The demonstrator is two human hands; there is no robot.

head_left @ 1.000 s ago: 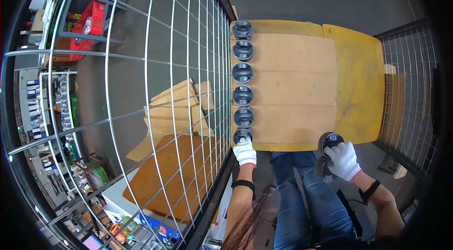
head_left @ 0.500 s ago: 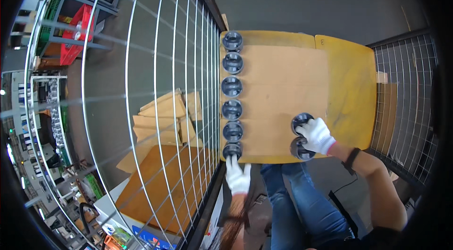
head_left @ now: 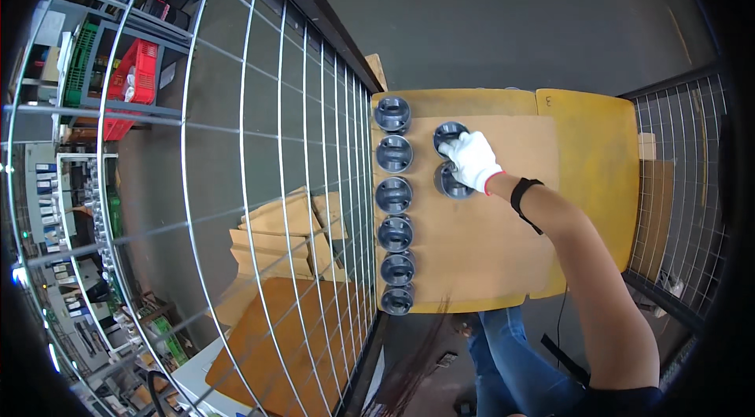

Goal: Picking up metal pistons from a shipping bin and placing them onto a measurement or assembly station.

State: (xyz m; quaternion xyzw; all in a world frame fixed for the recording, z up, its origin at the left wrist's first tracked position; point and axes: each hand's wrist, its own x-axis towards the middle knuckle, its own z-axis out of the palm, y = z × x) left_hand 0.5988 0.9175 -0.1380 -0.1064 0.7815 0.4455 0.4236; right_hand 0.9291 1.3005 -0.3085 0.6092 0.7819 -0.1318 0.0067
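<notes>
My right hand (head_left: 473, 160), in a white glove, reaches over the cardboard sheet (head_left: 503, 236) on the yellow board. Its fingers are closed on the rims of two dark grey, hollow, piston-like cups, a far one (head_left: 448, 134) and a near one (head_left: 453, 183). To their left, a column of several similar cups runs along the board's left edge, open side up, from the far cup (head_left: 392, 113) to the nearest cup (head_left: 397, 300). Dark brown blurred strands cross below the board; my left hand does not show.
A wire mesh fence (head_left: 244, 181) rises close along the left side, and another mesh panel (head_left: 684, 173) stands at the right. Beyond the left fence lie flattened cardboard pieces (head_left: 275, 236), a brown board (head_left: 275, 338) and a red crate (head_left: 135, 75).
My right hand has moved the two cups from the board's near right part to far left, beside the column. My left hand has left the nearest cup and the view. The view has shifted.
</notes>
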